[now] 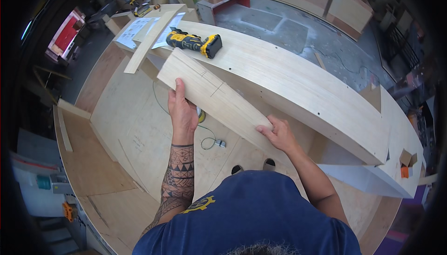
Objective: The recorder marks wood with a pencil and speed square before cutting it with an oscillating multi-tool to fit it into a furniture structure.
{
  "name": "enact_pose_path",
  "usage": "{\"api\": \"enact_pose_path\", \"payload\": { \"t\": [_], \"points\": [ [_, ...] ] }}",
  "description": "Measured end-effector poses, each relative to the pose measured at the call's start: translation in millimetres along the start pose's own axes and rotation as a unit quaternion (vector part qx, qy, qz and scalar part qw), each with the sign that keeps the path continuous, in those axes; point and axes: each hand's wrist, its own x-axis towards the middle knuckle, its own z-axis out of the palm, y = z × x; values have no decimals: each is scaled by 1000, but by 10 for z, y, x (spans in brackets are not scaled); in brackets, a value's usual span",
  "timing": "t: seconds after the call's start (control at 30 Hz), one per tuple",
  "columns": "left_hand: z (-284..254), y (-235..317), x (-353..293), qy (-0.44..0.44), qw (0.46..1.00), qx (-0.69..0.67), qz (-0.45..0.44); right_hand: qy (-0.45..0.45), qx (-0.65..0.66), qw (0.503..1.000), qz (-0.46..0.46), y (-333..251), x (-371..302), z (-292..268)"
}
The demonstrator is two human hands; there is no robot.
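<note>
A long pale wooden board with pencil lines across it is held in front of me, slanting from upper left to lower right. My left hand grips its near edge toward the left end, thumb on top and fingers underneath. Around the right end my right hand is closed, its thumb lying on the face. Just beyond the board, a yellow and black cordless power tool lies on the curved wooden counter top. The fingers under the board are partly hidden.
A narrow wood strip lies across printed sheets at the far left of the counter. Below, a green cord runs over the plywood floor near my feet. A small open cardboard box sits at right.
</note>
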Motion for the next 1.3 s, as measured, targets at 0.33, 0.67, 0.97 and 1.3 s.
{"api": "enact_pose_path", "payload": {
  "t": [0.33, 0.67, 0.97, 1.3],
  "points": [
    [-9, 481, 373, -210, 934, 276, 82, 58, 6, 984, 168, 467, -1150, -499],
    [835, 88, 347, -607, 663, 415, -141, -3, -41, 975, 219, 258, -1681, -746],
    [935, -22, 74, -628, 618, 449, -149, 23, -61, 982, 176, 308, -1787, -825],
    [864, -24, -67, -643, 596, 480, -27, 14, -43, 981, 187, 396, -1820, -862]
  ]
}}
